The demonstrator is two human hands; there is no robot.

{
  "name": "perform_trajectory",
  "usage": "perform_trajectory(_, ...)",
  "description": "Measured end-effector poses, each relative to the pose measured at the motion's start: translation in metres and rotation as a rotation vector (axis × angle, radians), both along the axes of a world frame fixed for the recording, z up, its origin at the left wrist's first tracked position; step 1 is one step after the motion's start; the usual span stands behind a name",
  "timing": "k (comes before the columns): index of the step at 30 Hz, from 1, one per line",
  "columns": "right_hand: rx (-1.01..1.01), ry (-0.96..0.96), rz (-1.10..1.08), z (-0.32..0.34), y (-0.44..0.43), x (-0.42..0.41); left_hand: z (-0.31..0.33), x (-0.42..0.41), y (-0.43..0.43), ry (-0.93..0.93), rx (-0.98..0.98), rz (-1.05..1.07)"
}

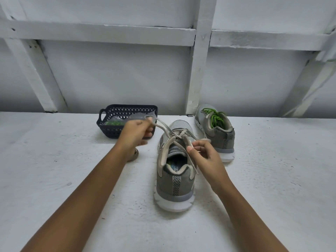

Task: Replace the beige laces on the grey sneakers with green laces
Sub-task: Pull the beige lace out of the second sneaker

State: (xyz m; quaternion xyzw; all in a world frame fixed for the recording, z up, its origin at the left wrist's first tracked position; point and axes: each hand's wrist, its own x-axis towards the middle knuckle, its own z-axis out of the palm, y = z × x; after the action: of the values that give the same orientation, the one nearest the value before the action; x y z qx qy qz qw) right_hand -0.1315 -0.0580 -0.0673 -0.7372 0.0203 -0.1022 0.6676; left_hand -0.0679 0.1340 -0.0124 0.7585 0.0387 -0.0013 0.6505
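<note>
Our left hand [135, 132] and right hand [201, 151] each pinched a beige lace [164, 130] end, pulling outward to unlace the near sneaker [174, 171]; its pair [216, 128] already wore green.

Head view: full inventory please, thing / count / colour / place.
near sneaker: 1, grey with white sole, centre of surface, heel toward camera
beige lace: 1, beige, in near sneaker's eyelets, ends pulled out to both sides
far sneaker: 1, grey, right rear by the wall
green lace: 1, green, in far sneaker
basket: 1, dark navy, left rear
clear bag: 1, green contents, inside basket
small tan item: 1, partly hidden under left wrist, cannot identify
left hand: pinching one lace end
right hand: pinching the other end
</note>
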Motion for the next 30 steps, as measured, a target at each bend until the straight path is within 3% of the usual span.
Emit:
perform_trajectory(2,0.011,-0.002,0.001,0.0,0.001,0.0,-0.009,-0.006,-0.006,0.062,0.098,-0.15)
perform_trajectory(5,0.013,-0.01,0.004,0.0,0.001,0.0,-0.017,-0.014,-0.019,-0.004,0.138,-0.234)
perform_trajectory(10,-0.001,-0.012,0.001,0.0,0.0,-0.001,-0.014,-0.014,-0.029,-0.152,0.106,-0.096)
perform_trajectory(14,0.007,-0.003,0.004,0.001,0.001,-0.002,-0.007,-0.006,-0.014,-0.151,-0.102,0.151)
perform_trajectory(18,0.002,0.005,-0.006,0.002,0.001,-0.002,-0.015,-0.014,-0.016,-0.06,0.041,-0.074)
perform_trajectory(21,0.002,0.012,-0.006,0.003,0.003,-0.001,-0.021,-0.022,-0.027,-0.08,0.022,-0.159)
perform_trajectory(25,-0.017,0.016,-0.005,0.003,0.001,-0.001,-0.02,-0.018,-0.03,-0.125,-0.003,-0.028)
perform_trajectory(28,-0.054,0.02,-0.003,0.004,-0.002,-0.002,-0.01,-0.013,-0.022,-0.107,-0.206,0.095)
perform_trajectory(30,-0.139,0.011,-0.011,0.008,-0.002,-0.004,-0.005,-0.012,-0.007,-0.124,-0.222,0.15)
